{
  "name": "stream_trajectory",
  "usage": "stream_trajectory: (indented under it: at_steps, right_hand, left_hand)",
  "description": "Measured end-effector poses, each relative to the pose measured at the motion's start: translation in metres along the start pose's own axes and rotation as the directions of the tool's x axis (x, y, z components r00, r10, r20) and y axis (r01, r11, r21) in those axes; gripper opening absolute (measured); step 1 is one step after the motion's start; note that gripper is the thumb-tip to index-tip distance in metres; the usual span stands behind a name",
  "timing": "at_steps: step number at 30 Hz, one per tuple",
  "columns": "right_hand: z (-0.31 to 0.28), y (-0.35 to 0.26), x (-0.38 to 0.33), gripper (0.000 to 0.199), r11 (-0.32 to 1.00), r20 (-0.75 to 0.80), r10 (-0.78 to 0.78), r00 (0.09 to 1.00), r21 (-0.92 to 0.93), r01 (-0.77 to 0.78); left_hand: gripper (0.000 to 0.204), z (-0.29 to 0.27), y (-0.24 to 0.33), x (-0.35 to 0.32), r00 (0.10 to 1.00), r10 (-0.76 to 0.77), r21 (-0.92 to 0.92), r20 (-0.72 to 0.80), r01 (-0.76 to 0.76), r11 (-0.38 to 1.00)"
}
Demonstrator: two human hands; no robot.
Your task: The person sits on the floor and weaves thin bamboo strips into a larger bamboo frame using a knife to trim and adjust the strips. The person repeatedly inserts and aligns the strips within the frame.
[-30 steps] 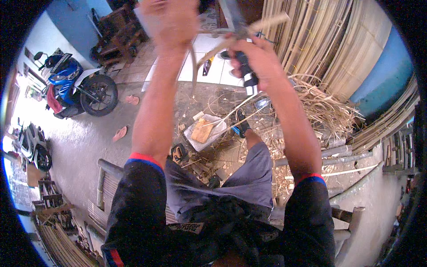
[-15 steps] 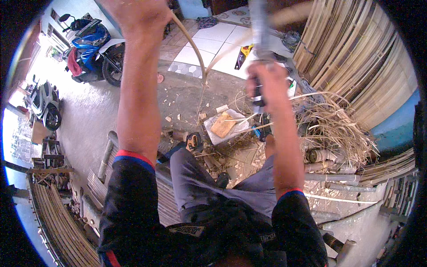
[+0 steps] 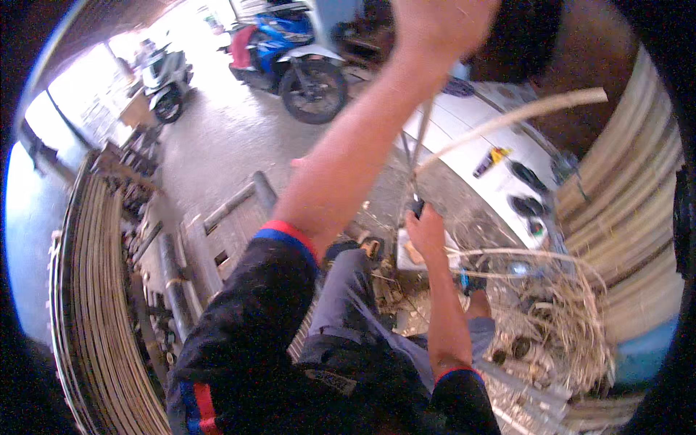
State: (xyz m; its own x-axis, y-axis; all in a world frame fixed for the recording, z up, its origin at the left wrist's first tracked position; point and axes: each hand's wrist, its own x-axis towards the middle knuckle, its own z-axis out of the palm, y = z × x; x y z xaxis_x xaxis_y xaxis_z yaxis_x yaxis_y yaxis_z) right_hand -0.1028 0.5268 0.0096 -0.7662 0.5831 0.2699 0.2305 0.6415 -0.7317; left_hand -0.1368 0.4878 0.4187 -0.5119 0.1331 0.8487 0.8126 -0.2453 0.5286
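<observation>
My left hand point(image 3: 446, 25) is raised at the top edge, partly cut off, and closed around a bamboo strip point(image 3: 425, 119) that runs down behind my wrist. Lower down, my right hand point(image 3: 429, 226) grips the black handle of a knife point(image 3: 417, 207), its narrow blade pointing up among the bamboo. Close to the blade the bamboo parts in two: one length rises to my left hand, and a pale split length point(image 3: 515, 116) curves out to the right, its end loose. Under my right hand, a brown block on a pale slab point(image 3: 406, 259) is partly covered.
Bamboo shavings point(image 3: 573, 319) heap up at the right, below tall bamboo strips point(image 3: 623, 188) leaning together. Sandals point(image 3: 528, 206) and a yellow-and-black packet point(image 3: 491, 162) lie on white tiles. A blue motorbike point(image 3: 290, 58) stands ahead. Long slats point(image 3: 94, 290) are stacked at left.
My view has swung, so the scene sits further right. The right hand with the knife has come down nearer the slab. The split length now spreads wide to the right.
</observation>
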Motion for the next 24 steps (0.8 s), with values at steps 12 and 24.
stream_trajectory:
  at_steps: [12,24]
  right_hand:
    - [-0.016,-0.012,0.007,0.036,0.646,0.416,0.215,0.884,0.618,-0.448]
    - [-0.022,0.028,0.028,0.034,0.65,0.43,0.292,0.854,0.566,-0.507]
  left_hand:
    - [0.041,-0.005,-0.19,-0.127,0.953,0.179,0.466,-0.244,-0.047,0.884]
    - [0.03,0.027,-0.223,-0.113,0.908,0.404,0.538,-0.115,-0.285,0.794]
